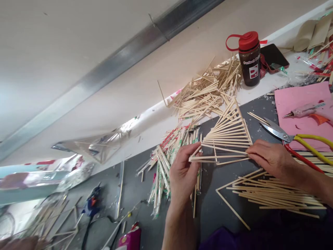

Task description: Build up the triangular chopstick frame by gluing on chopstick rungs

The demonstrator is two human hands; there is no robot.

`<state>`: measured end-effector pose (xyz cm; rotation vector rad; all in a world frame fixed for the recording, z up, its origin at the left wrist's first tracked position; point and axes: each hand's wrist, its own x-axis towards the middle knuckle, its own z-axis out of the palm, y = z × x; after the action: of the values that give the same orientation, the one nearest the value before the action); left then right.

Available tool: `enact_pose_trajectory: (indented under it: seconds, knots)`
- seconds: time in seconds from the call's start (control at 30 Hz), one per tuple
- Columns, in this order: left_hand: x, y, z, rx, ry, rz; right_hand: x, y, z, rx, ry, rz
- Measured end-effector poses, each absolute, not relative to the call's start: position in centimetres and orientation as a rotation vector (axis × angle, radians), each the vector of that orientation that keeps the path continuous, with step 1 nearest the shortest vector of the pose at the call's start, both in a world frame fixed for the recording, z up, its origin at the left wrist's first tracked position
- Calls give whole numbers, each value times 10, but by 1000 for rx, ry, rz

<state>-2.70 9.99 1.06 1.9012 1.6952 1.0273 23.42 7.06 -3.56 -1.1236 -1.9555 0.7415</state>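
Between my two hands is a frame of thin wooden sticks [229, 135], which look like chopsticks. A row of sticks fans across its triangular side. My left hand [183, 170] is closed on the frame's left corner. The fingers of my right hand [272, 158] pinch its right corner; whether they also hold a loose stick I cannot tell. Below the right hand, loose sticks [275, 194] lie on the dark table beside sticks joined in an angle [232, 208]. Scissors [283, 135] with red and yellow handles lie just beyond that hand.
Beyond the frame are a stick heap [205, 93], a red-lidded bottle [249, 59] and a phone [274, 57]. Wrapped sticks [162, 166] lie left. A pen-like tool [307, 110] rests on pink paper [288, 97]. Farther left are a blue glue gun [92, 201] and another person's blurred hand [22, 243].
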Motion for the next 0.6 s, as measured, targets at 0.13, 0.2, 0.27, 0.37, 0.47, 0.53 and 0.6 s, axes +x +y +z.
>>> enact_pose_trajectory:
  seconds: [0.13,0.2,0.27,0.37,0.47,0.53,0.6]
  knots:
    - [-28,102,9,1837,1663,1047,234,71,-37,-1096,-1939,729]
    - [-27,103,9,1805,1669,1054,234,71,-38,-1097,-1931,736]
    - [-27,103,10,1776,1676,1061,233,71,-39,-1102,-1929,751]
    - [-26,103,10,1748,1679,1078,233,71,-41,-1098,-1931,760]
    - [-26,104,9,1743,1665,1099,234,72,-43,-1098,-1944,752]
    - [-26,104,9,1754,1659,1110,234,72,-44,-1098,-1951,745]
    - [-26,105,9,1778,1661,1117,233,72,-44,-1092,-1957,743]
